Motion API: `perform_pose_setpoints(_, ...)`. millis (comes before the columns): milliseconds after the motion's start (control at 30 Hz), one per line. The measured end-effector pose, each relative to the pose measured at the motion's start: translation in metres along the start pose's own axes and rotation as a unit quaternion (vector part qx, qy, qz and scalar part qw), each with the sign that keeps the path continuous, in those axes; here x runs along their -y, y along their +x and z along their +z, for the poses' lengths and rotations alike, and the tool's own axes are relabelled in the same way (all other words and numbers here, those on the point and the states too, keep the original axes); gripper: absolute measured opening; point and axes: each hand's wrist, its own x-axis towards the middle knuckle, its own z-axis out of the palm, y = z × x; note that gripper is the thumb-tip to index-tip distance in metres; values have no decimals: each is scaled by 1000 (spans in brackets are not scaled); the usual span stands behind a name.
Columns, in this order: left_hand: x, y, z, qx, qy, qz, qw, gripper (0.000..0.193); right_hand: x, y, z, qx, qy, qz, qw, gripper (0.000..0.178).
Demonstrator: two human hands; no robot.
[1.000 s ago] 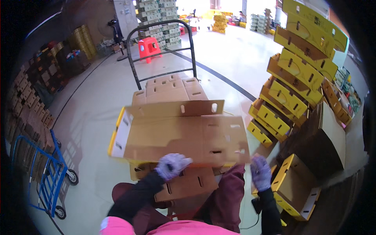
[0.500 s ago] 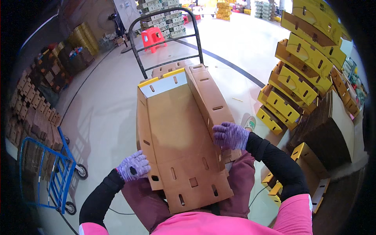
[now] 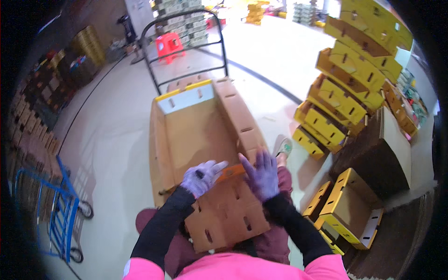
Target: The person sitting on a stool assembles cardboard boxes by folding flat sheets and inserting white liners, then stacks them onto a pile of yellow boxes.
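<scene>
Two gloved hands on my feed: left hand point(image 3: 201, 179), fingers nearly straight, at the near left of one cardboard box point(image 3: 196, 135); right hand point(image 3: 262, 176), fingers spread, at its near right. No firm grip shows; contact I cannot tell. Handling note, my judgement: press both near corners evenly, keep the crease square, fingertips clear of the fold. Box: before the knees, long axis toward the black handrail point(image 3: 200, 47); open-topped, brown inside, right wall slotted, far end white-lined with yellow rim, near edge orange. Below it, slotted brown cardboard point(image 3: 224, 221) over the lap, attachment unclear to me.
</scene>
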Motion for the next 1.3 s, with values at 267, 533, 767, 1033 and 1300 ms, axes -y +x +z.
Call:
perform_pose_setpoints(267,20,12,-1,103,-192,12,976,35,-7,-97,-83,222,657,203,691,100)
perform_pose_setpoints(533,46,-2,-6,401,-459,-127,783,36,-8,45,-45,146,265,-84,949,58)
perform_pose_setpoints(767,80,-91,-116,16,-222,-296,929,29,25,44,-2,56,289,12,956,67)
perform_pose_setpoints(1033,-17,-138,-86,-32,288,-184,939,42,46,64,-7,183,244,34,952,63)
perform_pose_setpoints(1300,60,-84,-20,22,92,-82,992,95,52,28,22,-95,439,362,817,56)
